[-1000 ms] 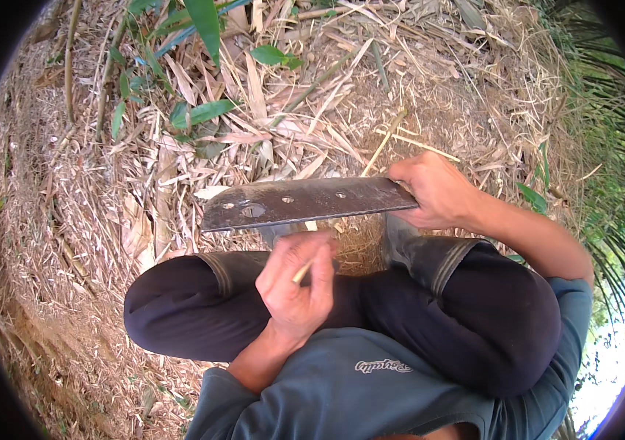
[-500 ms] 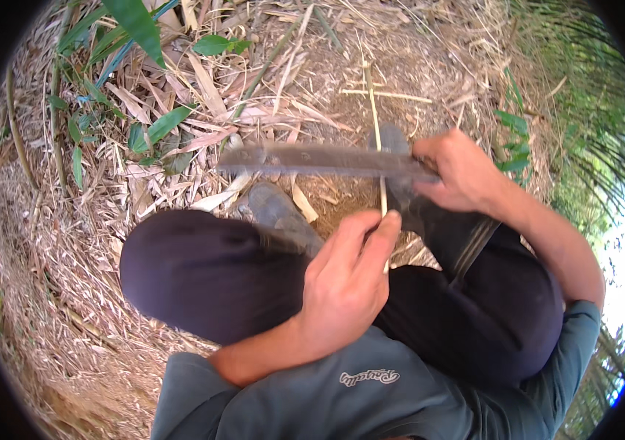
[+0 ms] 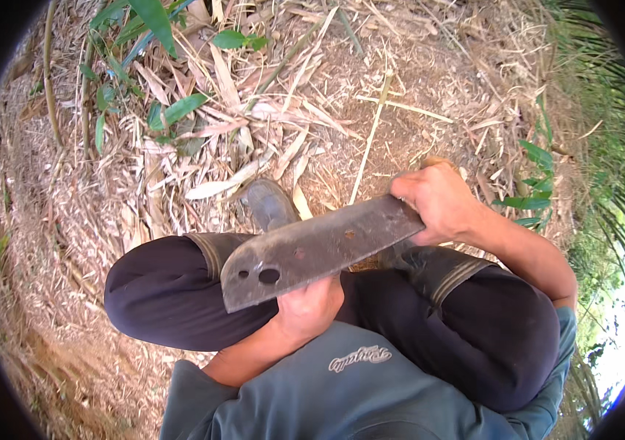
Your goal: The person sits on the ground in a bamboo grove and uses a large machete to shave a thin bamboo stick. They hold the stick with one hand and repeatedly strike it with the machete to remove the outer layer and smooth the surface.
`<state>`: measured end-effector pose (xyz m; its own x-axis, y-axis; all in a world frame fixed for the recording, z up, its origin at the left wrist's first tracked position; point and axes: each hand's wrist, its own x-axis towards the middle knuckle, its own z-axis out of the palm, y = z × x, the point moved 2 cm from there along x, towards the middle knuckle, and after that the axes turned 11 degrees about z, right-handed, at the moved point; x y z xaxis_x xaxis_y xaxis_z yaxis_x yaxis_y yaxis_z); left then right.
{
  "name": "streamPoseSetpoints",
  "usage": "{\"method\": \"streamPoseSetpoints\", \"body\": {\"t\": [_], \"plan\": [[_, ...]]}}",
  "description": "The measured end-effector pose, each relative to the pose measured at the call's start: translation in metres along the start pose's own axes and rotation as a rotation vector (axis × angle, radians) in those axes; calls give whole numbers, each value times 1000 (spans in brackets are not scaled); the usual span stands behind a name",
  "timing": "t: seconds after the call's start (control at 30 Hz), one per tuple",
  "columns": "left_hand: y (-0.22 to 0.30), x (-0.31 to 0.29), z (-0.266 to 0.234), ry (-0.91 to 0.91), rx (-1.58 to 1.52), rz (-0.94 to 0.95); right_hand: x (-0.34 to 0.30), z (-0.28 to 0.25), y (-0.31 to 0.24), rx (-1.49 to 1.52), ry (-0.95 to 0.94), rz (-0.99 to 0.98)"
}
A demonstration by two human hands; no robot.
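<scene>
A broad, dark, worn machete (image 3: 320, 248) with two holes near its blunt end lies slantwise in front of my lap. My right hand (image 3: 442, 203) is closed round its handle end. Beneath the blade's lower left part is my left hand (image 3: 311, 306), its fingers mostly hidden by the metal. A thin pale bamboo strip (image 3: 367, 154) comes from the ground ahead and passes behind the blade, in line with my left hand, which appears closed on its near end. The grip itself is covered.
Another thin strip (image 3: 421, 111) lies crosswise on the ground near the far end. Dry leaves and shavings (image 3: 217, 158) cover the ground. Green leaves (image 3: 184, 108) grow at far left and right. My boot (image 3: 270, 205) stands beyond the blade, between my bent knees.
The machete has come nearer and tilted, its blunt end swinging down over my left hand. My left hand has drawn back toward my body, and the strip has shifted with it.
</scene>
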<state>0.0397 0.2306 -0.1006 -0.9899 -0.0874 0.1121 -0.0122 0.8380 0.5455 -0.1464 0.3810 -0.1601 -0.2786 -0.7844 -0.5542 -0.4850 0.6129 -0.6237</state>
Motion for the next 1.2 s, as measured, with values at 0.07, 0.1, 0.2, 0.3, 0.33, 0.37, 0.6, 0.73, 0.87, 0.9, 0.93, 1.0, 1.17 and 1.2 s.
{"method": "streamPoseSetpoints", "body": {"t": [0.07, 0.1, 0.2, 0.3, 0.33, 0.37, 0.6, 0.73, 0.87, 0.9, 0.93, 1.0, 1.17, 1.2], "plan": [[10, -5, 11, 64, 46, 1, -5, 10, 6, 114, 6, -47], [13, -5, 15, 68, -18, -15, -6, 16, 15, 145, -11, 37], [23, 5, 24, 62, -165, -38, -9, 28, 44, 195, 40, 181], [36, -2, 33, 49, -28, 62, -28, 28, 45, 258, 127, 14], [38, -3, 35, 35, -34, 57, -30, 31, 47, 273, 128, 22], [41, -2, 35, 22, -41, 50, -34, 34, 48, 287, 127, 32], [52, -3, 41, -74, -65, 128, -44, 57, 71, 344, 116, 101], [61, 6, 43, -87, -100, 90, -45, 54, 84, 308, 92, 181], [65, -10, 47, -131, -633, -213, -35, 68, 127, 395, 120, 453], [68, -12, 48, -123, -804, -317, -37, 72, 131, 439, 136, 477], [67, -12, 47, -157, -1036, -386, -40, 75, 134, 437, 162, 483], [67, -5, 45, -110, -1455, -655, -39, 83, 138, 434, 172, 470], [61, 11, 45, -149, -1709, -1293, -40, 89, 141, 413, 172, 446], [67, 21, 47, -223, -1518, -1371, -42, 92, 140, 395, 164, 402]]}}
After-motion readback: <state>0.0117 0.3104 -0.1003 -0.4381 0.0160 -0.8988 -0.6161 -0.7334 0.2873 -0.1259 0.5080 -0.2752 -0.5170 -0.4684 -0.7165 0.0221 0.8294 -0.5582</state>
